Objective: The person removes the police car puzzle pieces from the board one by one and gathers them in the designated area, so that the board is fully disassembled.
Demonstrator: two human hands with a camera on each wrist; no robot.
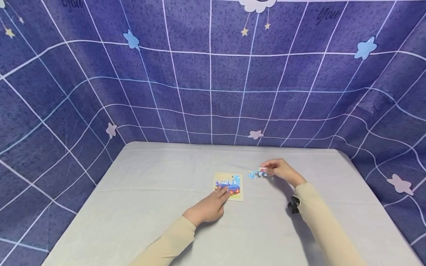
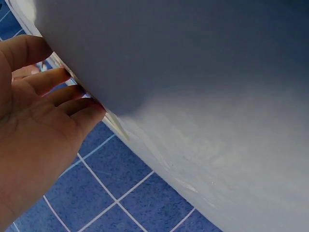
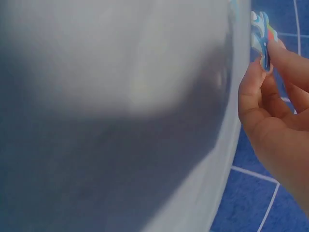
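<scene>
A small square jigsaw puzzle [image 1: 235, 180] with a blue vehicle picture and a pale frame lies on the table. My left hand [image 1: 208, 208] rests on its lower left part, fingers extended and covering some of the picture. In the left wrist view, the fingertips of that hand [image 2: 53, 106] touch the puzzle's thin edge-on side. To the right of the puzzle, my right hand [image 1: 283, 172] pinches a colourful puzzle piece [image 3: 264, 43] between thumb and fingers. A light blue puzzle piece [image 1: 252, 174] shows just left of those fingertips; whether it touches the pinched one I cannot tell.
A white cloth covers the table [image 1: 139, 207]. Behind and at both sides hangs a blue curtain [image 1: 193, 103] with white grid lines and stars. A black device [image 1: 293, 205] sits at the right wrist.
</scene>
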